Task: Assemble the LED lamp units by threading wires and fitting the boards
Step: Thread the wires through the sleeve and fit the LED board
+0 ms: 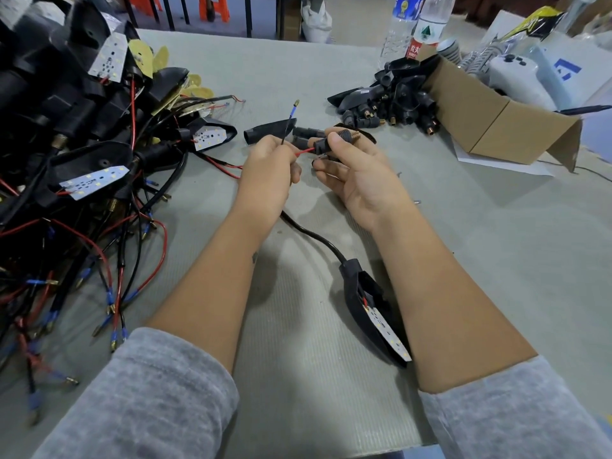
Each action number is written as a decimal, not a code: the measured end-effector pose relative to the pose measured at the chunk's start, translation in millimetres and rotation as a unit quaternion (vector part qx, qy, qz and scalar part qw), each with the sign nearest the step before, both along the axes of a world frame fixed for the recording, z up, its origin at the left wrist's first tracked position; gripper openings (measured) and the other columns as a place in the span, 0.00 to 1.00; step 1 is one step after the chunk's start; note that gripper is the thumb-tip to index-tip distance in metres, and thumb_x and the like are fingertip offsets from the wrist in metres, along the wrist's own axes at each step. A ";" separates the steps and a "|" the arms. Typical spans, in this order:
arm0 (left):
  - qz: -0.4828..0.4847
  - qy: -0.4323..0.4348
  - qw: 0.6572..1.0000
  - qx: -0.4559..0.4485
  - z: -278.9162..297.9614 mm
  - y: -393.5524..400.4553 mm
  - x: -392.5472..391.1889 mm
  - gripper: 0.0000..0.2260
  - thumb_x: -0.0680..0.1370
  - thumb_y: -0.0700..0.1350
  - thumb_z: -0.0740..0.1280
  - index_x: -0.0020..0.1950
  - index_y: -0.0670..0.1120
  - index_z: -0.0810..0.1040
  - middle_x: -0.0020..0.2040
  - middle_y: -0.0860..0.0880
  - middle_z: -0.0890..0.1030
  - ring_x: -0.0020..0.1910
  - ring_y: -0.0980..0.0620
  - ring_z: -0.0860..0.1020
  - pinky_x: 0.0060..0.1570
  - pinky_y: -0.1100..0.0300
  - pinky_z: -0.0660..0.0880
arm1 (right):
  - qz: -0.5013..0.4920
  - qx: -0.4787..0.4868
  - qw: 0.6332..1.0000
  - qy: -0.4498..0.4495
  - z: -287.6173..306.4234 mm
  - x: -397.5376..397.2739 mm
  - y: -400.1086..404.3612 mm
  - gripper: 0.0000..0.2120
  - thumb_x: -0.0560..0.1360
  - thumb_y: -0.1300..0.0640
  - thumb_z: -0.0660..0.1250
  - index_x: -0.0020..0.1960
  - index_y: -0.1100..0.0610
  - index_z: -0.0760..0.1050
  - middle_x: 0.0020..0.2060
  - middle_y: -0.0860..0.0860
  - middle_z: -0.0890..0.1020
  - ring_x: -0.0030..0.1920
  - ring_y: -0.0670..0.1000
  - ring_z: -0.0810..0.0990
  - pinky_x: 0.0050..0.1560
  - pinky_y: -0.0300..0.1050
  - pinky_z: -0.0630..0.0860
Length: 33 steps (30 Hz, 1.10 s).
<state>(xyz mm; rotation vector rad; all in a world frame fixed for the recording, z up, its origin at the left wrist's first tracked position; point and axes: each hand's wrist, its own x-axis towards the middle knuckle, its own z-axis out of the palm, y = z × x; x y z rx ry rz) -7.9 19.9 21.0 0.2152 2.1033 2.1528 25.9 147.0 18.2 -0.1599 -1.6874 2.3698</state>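
Note:
My left hand (pixel 268 173) pinches a red wire (pixel 305 152) and a thin black wire (pixel 287 127) whose blue-sleeved tip points up. My right hand (pixel 354 173) grips a small black lamp stem (pixel 328 142) with a brass threaded end, and the red wire runs into that stem. An empty black housing (pixel 268 130) lies just behind my hands. From under my left hand a thick black cable (pixel 318 238) leads to a lamp unit (pixel 374 313) with a white LED board, lying by my right forearm.
A big pile of assembled lamps with boards and red and black wires (pixel 82 160) fills the left side. Loose black housings (pixel 390 104) lie at the back right beside an open cardboard box (pixel 490 120). Two water bottles (pixel 417 24) stand behind them.

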 end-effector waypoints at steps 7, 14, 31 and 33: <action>0.027 0.057 0.997 -0.040 -6.0 2.5 -0.4 0.12 0.76 0.35 0.61 0.38 0.50 0.75 0.32 0.54 0.71 0.29 0.55 0.65 0.33 0.59 0.64 | -0.004 0.065 0.998 0.001 -1.8 1.3 -2.5 0.05 0.78 0.63 0.66 0.50 0.53 0.77 0.45 0.55 0.79 0.36 0.48 0.78 0.43 0.40 0.76; 0.008 0.045 0.999 -0.013 -5.1 1.5 -2.1 0.18 0.74 0.30 0.56 0.44 0.51 0.77 0.39 0.54 0.76 0.35 0.57 0.71 0.36 0.69 0.71 | -0.018 0.040 0.999 0.001 -0.6 0.5 -2.5 0.05 0.78 0.63 0.66 0.49 0.55 0.77 0.40 0.54 0.78 0.33 0.47 0.75 0.37 0.38 0.75; 0.003 0.065 0.996 0.059 -7.4 -3.0 0.7 0.12 0.72 0.29 0.71 0.47 0.46 0.75 0.39 0.48 0.80 0.38 0.57 0.78 0.43 0.67 0.76 | -0.018 -0.018 0.999 -0.040 0.5 -5.2 -1.2 0.21 0.85 0.48 0.47 0.50 0.56 0.76 0.31 0.54 0.77 0.29 0.49 0.75 0.34 0.40 0.72; 0.008 0.061 0.997 0.053 -6.4 -1.8 1.5 0.11 0.74 0.31 0.70 0.48 0.45 0.76 0.38 0.49 0.79 0.36 0.57 0.77 0.42 0.65 0.76 | -0.018 -0.010 0.999 -0.039 0.5 -5.1 -1.7 0.21 0.85 0.49 0.47 0.49 0.55 0.76 0.31 0.54 0.77 0.30 0.49 0.74 0.35 0.40 0.72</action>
